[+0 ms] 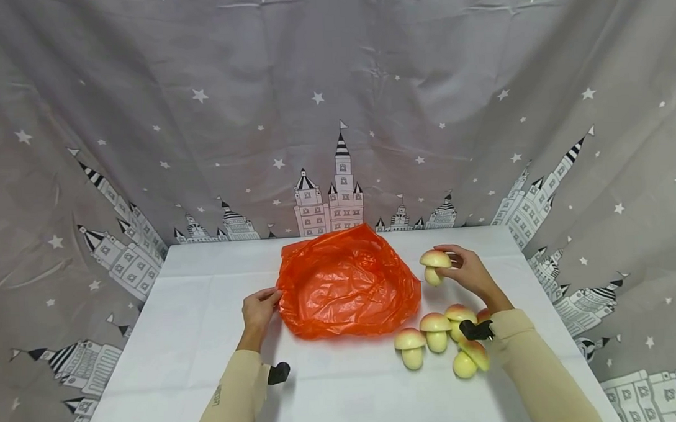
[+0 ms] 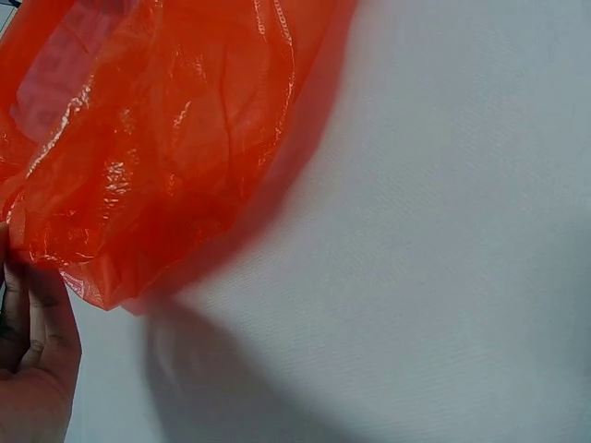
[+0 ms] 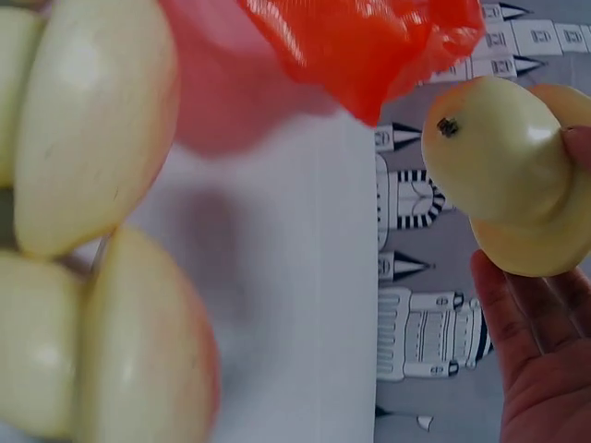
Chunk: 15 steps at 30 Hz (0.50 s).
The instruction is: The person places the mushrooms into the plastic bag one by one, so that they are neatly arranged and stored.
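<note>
You've got one toy mushroom (image 1: 435, 258) up, gripped in your right hand (image 1: 473, 273) beside the red bag (image 1: 346, 297) and outside it, your left hand (image 1: 259, 310) pinching the bag's left edge, while the other mushrooms (image 1: 436, 323) lie unheld on the desk (image 1: 218, 290).

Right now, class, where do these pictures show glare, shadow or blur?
Head view: small glints on the red plastic bag; left wrist view: glare streaks along its folds, with a reddish shadow and a grey one on the white surface; right wrist view: the near mushrooms at left look somewhat blurred, the held mushroom sharper.
</note>
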### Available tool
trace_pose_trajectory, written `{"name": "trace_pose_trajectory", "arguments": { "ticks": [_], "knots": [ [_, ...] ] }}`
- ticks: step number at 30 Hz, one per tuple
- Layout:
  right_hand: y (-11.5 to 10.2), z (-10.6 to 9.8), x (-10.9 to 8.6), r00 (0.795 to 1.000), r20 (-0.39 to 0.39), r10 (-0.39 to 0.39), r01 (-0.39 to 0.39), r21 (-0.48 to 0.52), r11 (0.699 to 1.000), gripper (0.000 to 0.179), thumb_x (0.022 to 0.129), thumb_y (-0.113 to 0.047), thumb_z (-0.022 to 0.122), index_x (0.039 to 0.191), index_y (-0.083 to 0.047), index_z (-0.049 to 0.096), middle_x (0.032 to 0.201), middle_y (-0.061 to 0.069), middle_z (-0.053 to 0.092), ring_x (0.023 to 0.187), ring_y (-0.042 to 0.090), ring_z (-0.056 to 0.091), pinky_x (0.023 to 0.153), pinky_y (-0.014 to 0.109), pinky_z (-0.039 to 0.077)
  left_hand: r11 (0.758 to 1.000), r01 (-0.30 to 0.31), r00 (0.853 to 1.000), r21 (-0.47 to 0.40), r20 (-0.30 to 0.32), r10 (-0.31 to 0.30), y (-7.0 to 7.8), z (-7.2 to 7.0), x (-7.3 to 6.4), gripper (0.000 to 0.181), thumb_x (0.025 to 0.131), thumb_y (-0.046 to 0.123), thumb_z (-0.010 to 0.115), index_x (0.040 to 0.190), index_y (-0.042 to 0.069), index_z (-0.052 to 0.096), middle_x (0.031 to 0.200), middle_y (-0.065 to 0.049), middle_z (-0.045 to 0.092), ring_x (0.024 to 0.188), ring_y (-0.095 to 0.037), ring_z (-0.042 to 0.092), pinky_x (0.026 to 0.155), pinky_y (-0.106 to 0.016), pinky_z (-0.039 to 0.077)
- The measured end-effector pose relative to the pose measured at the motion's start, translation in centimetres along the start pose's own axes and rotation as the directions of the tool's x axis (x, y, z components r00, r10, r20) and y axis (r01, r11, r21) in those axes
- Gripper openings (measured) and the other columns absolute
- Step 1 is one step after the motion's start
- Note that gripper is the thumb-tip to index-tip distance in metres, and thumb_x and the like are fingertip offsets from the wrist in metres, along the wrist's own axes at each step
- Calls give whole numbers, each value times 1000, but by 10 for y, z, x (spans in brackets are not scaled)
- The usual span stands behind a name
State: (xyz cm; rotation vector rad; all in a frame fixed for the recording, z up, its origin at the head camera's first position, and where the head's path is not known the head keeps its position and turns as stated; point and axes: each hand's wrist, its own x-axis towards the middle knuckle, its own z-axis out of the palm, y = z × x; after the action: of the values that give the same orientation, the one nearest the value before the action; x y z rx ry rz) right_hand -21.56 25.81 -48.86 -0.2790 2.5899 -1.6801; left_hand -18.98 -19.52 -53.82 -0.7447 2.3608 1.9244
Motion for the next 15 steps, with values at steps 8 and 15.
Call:
{"name": "trace_pose_trajectory", "arguments": {
  "ticks": [8, 15],
  "knots": [
    [-21, 19, 12, 999, 50, -4, 4, 4, 1000, 51, 83, -2, 72, 131, 6, 53, 128, 26, 56, 113, 42, 57, 91, 42, 51, 1000, 4, 1000, 25, -1, -4, -2, -1, 0, 28, 94, 11, 63, 115, -6, 65, 112, -24, 63, 78, -10, 62, 90, -38, 53],
    [-52, 33, 13, 996, 91, -25, 25, 2, 1000, 48, 86, -3, 69, 130, 8, 53, 126, 28, 56, 108, 43, 58, 89, 45, 52, 1000, -14, 1000, 9, 8, 14, -3, 0, 1, 27, 92, 9, 65, 114, -7, 66, 109, -22, 66, 76, -7, 62, 77, -26, 56]
  ]
}}
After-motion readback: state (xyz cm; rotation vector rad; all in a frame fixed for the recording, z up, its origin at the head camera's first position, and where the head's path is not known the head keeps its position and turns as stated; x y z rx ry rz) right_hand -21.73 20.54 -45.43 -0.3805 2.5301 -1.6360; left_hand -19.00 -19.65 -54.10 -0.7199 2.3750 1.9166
